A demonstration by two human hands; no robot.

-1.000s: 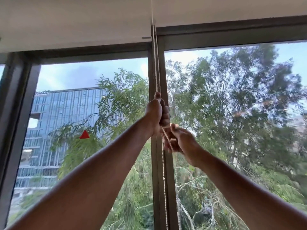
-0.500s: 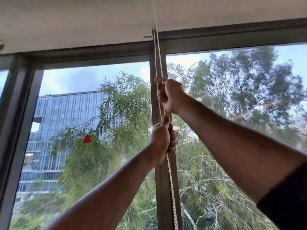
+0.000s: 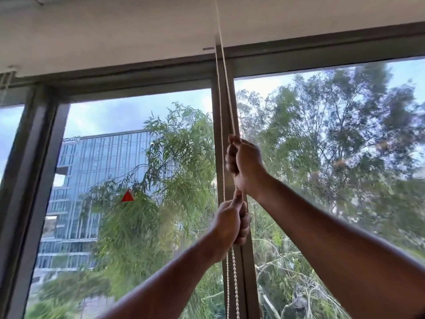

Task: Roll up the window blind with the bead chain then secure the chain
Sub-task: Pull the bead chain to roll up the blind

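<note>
The white beaded blind chain [image 3: 221, 93] hangs in two strands in front of the dark grey centre window post [image 3: 226, 111], running up past the top edge of the picture, so its upper end is cut off. Your right hand [image 3: 243, 164] is fisted around one strand higher up; your left hand [image 3: 231, 223] is closed on the chain just beneath, nearly touching it. Your fingers hide the beads inside both grips. The chain leaves the frame at the bottom. The cream rolled-up blind [image 3: 115, 31] spans the top. Trees outside are blurred.
</note>
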